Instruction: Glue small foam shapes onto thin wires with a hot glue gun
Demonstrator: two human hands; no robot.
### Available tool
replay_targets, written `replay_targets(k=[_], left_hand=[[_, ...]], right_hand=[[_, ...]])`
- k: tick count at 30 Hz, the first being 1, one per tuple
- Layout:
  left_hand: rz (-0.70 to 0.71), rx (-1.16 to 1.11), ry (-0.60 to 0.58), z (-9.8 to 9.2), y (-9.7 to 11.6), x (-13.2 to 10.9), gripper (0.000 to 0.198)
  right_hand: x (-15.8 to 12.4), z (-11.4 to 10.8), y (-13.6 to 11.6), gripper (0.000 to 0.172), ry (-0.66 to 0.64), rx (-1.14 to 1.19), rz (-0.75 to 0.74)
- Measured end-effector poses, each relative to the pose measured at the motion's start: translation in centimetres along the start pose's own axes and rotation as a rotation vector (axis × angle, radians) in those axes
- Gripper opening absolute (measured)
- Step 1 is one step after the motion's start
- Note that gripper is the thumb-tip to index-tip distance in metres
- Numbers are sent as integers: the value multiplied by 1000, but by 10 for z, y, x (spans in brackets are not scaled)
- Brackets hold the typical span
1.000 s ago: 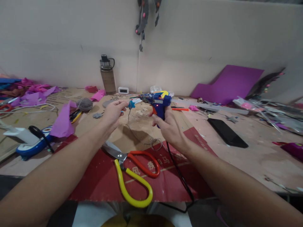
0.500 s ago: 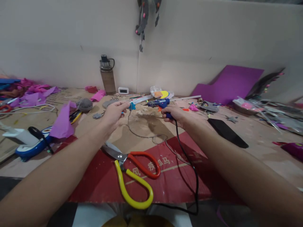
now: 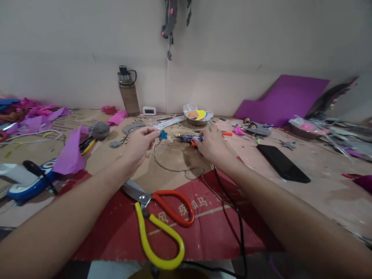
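Between the thumb and fingertips of my left hand [image 3: 141, 145] is a small blue flower-shaped piece [image 3: 163, 135], held just above the cardboard. A thin grey cord [image 3: 170, 169] trails from near it in a loose curve. My right hand [image 3: 213, 143] is over the rear of a blue glue gun [image 3: 187, 138], thumb and fingers apart, fingertips slightly blurred. The gun lies low on the cardboard, nozzle pointing left; its handle is hidden by the hand. Its black cable [image 3: 232, 203] runs down toward me. Large scissors [image 3: 174, 207] with red and yellow handles lie nearest me.
A black phone [image 3: 283, 162] lies to the right. At the back stand a bottle [image 3: 128, 97], a small white clock [image 3: 149, 111] and a shallow bowl [image 3: 197, 122]. Purple sheet [image 3: 285, 100] leans on the wall. Grey yarn [image 3: 99, 130] and a blue-and-white power strip [image 3: 31, 188] are left.
My right hand has lowered the glue gun onto the cardboard and its fingers have loosened and spread. My left hand still holds the blue flower-shaped piece. The view has shifted slightly.
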State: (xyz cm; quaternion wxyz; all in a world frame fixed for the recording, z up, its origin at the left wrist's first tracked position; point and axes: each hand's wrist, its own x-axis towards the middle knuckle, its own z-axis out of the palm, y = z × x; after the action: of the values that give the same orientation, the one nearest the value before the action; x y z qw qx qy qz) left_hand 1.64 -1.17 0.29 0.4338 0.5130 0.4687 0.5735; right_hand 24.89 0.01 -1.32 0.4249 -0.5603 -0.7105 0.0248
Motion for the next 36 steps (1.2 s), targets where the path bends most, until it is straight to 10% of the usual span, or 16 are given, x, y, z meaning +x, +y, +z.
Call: replay_targets(k=[7, 15, 24, 31, 36], left_hand=[[366, 346, 97, 1, 7, -11, 10], [343, 330, 103, 3, 9, -13, 11], [324, 321, 83, 3, 6, -12, 13], [248, 253, 54, 5, 5, -13, 13], [178, 193, -6, 9, 8, -17, 13]], right_hand=[[-21, 18, -79, 31, -251, 864, 276], [-25, 38, -95, 58, -341, 1445, 550], [-26, 30, -94, 43, -343, 1241, 559], [-22, 29, -77, 13, -152, 830, 155], [-20, 30, -74, 14, -140, 846, 178]])
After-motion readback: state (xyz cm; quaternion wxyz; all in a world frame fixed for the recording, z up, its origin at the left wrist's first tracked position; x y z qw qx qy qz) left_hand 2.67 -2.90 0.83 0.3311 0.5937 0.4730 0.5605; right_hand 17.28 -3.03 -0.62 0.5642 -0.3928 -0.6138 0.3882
